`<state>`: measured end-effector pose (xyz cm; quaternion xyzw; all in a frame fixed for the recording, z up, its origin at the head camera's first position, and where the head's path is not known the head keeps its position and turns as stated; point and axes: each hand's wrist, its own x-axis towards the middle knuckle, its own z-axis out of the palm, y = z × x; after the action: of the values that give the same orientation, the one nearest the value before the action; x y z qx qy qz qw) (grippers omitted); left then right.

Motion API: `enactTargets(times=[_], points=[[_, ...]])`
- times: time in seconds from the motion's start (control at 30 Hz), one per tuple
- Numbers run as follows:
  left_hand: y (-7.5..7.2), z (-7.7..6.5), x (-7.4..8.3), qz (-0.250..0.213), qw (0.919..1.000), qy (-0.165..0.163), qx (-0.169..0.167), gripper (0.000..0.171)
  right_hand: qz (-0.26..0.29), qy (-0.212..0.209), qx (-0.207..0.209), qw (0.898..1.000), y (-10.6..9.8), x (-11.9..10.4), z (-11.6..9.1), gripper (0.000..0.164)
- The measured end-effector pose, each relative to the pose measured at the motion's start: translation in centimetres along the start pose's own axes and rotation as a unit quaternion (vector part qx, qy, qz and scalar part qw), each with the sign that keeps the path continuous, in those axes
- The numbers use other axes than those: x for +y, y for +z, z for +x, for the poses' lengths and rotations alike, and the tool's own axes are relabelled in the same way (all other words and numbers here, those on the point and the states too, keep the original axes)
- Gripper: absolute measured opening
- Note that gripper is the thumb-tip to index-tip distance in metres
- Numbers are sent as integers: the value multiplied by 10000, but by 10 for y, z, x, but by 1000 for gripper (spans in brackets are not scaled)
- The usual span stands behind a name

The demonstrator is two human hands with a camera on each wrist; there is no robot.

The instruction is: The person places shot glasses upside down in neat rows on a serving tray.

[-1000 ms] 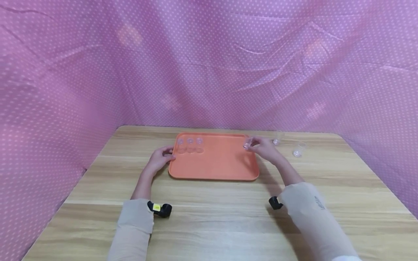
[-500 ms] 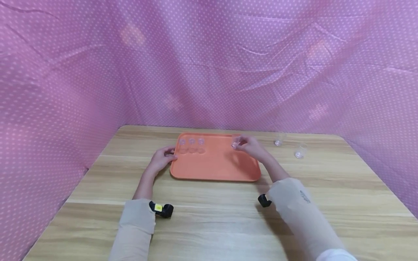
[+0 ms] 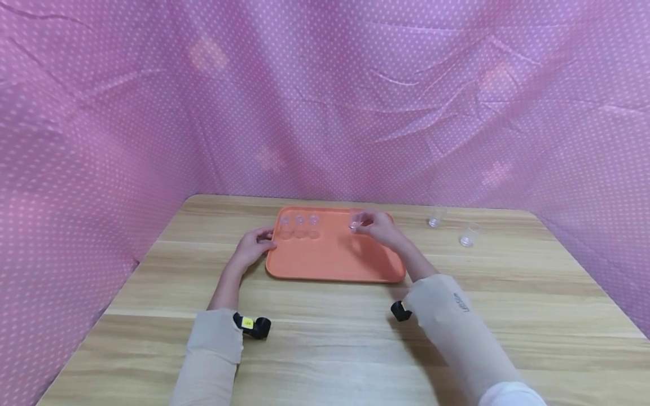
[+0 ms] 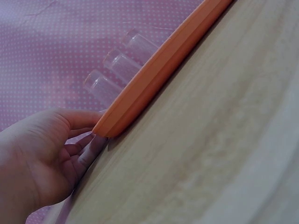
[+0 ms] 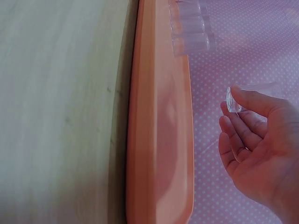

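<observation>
My left hand [image 3: 250,249] grips the left rim of an orange tray [image 3: 325,262] on the table; in the left wrist view its thumb [image 4: 81,117] lies on the rim and other fingers are tucked beneath. Three clear shot glasses stand in a row at the tray's back left, the middle glass [image 3: 300,221] among them. Over the tray's back right part, my right hand [image 3: 382,230] pinches another clear shot glass [image 5: 230,100] low down near its thick base. In the right wrist view that glass is raised off the tray, apart from the row.
Two more clear glasses stand on the wooden table [image 3: 325,338] to the right of the tray, one farther back [image 3: 434,217] and one nearer [image 3: 468,237]. A pink dotted cloth [image 3: 325,113] hangs behind the table and at both sides.
My right hand has carried the glass leftward from the tray's right edge to further inside, above the tray. The left hand keeps its hold on the rim.
</observation>
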<state>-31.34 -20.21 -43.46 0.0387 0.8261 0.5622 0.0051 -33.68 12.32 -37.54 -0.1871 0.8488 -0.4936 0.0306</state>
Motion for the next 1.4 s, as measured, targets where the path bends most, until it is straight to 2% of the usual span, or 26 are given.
enactTargets(times=[0.23, 0.43, 0.63, 0.83, 1.0, 1.27, 1.4], points=[[-1, 1, -3, -10, 10000, -30, -38, 49, 37, -79, -101, 9999, 11, -1, 8, 17], [0, -1, 1, 49, 10000, -36, -17, 49, -11, -84, -145, 9999, 18, -3, 13, 22], [1, -2, 4, 38, 9999, -119, -23, 50, -173, 212, -42, 9996, 26, -3, 14, 31], [0, -1, 3, 88, 9999, -141, 0, 50, -351, 434, 35, 9984, 29, -3, 13, 28], [0, -1, 3, 82, 9999, -108, 23, 49, -196, 529, 242, 9981, 28, -2, 12, 28], [0, -1, 4, 102, 9998, -154, 49, 50, -588, 690, 726, 9932, 27, 2, 12, 28], [0, -1, 3, 85, 9998, -160, 62, 49, -255, 776, 839, 9931, 27, 3, 13, 27]])
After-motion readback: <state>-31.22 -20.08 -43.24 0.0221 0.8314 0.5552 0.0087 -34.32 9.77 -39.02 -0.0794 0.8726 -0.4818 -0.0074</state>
